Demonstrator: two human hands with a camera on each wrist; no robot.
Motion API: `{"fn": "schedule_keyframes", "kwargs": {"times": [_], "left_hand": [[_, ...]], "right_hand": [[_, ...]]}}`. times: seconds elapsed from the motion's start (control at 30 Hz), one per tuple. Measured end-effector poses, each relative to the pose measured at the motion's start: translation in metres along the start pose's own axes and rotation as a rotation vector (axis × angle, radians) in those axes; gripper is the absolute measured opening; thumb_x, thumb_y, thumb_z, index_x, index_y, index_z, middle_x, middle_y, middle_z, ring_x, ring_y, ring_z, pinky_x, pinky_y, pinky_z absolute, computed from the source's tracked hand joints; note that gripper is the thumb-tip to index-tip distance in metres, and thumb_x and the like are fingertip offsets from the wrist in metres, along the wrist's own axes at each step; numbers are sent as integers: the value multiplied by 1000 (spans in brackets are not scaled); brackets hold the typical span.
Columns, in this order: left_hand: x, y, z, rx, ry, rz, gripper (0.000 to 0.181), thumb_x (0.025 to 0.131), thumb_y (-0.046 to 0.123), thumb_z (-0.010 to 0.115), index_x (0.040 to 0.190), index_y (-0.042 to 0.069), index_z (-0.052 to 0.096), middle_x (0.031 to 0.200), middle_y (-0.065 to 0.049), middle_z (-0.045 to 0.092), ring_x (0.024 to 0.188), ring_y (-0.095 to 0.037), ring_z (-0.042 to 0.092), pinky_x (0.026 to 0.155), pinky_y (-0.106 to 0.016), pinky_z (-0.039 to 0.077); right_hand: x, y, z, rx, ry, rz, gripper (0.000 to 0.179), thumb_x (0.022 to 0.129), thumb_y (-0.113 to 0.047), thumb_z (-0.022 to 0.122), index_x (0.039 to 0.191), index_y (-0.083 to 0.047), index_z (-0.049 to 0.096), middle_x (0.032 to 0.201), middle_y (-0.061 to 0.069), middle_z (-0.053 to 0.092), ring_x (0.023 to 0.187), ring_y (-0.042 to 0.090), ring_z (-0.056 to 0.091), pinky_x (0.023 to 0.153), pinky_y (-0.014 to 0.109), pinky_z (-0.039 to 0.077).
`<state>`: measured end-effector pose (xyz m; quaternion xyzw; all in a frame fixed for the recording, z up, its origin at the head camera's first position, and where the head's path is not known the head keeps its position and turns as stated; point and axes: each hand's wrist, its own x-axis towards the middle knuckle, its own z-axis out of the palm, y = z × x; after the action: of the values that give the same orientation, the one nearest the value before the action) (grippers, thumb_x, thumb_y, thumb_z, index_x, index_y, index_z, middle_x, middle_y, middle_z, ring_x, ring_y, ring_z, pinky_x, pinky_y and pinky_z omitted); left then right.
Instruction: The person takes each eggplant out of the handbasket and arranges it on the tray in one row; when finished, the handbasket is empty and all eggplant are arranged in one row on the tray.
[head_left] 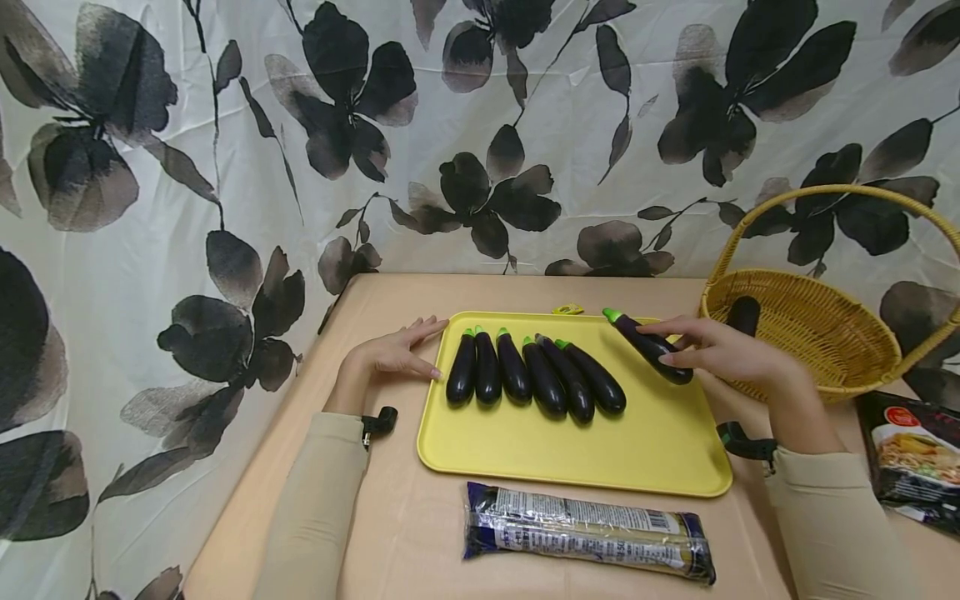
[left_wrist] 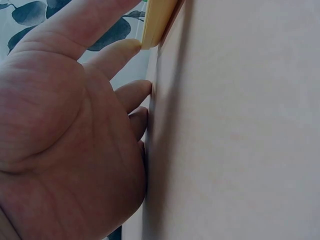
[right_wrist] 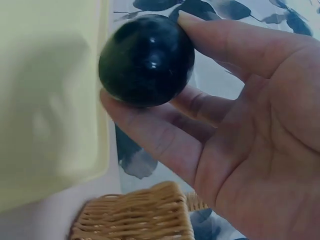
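Note:
My right hand (head_left: 720, 350) grips an eggplant (head_left: 628, 330) over the right side of the yellow tray (head_left: 525, 454). In the right wrist view the eggplant's rounded dark end (right_wrist: 147, 60) sits between thumb and fingers. Several more eggplants (head_left: 546, 379) lie side by side on the tray, green stems toward the back. My left hand (head_left: 393, 346) rests at the tray's left edge with fingers spread. Its fingertips touch the tray rim (left_wrist: 155, 25) and the table in the left wrist view, and the palm holds nothing.
A wicker basket (head_left: 817, 325) with a tall handle stands at the right, one dark eggplant (head_left: 744, 315) inside. A wrapped pasta pack (head_left: 588, 532) lies in front of the tray. A black food packet (head_left: 915, 458) is at far right. A small yellow item (head_left: 567, 309) lies behind the tray.

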<state>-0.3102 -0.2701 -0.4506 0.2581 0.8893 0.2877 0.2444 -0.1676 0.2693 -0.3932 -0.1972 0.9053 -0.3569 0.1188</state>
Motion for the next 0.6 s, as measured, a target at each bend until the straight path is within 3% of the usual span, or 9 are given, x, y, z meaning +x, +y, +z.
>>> {"fn": "schedule_keyframes", "kwargs": {"times": [0.2, 0.27, 0.6], "left_hand": [[-1, 1, 0, -4, 1, -2, 114, 76, 51, 91, 167, 34, 24, 177, -3, 3, 163, -28, -11, 129, -61, -7], [-1, 1, 0, -7, 0, -1, 114, 76, 50, 91, 167, 34, 24, 177, -4, 3, 163, -29, -11, 129, -62, -7], [0, 0, 0, -9, 4, -7, 114, 75, 52, 91, 166, 36, 24, 177, -1, 3, 163, -28, -11, 129, -62, -6]], "right_hand": [[7, 1, 10, 19, -86, 35, 53, 102, -27, 69, 152, -20, 55, 157, 16, 50, 138, 34, 49, 106, 48, 46], [10, 2, 13, 24, -108, 35, 53, 101, -27, 69, 152, -19, 55, 157, 16, 50, 140, 37, 47, 108, 53, 45], [21, 6, 23, 17, -147, 31, 53, 100, -24, 70, 151, -14, 57, 154, 20, 51, 142, 42, 46, 110, 56, 43]]}}
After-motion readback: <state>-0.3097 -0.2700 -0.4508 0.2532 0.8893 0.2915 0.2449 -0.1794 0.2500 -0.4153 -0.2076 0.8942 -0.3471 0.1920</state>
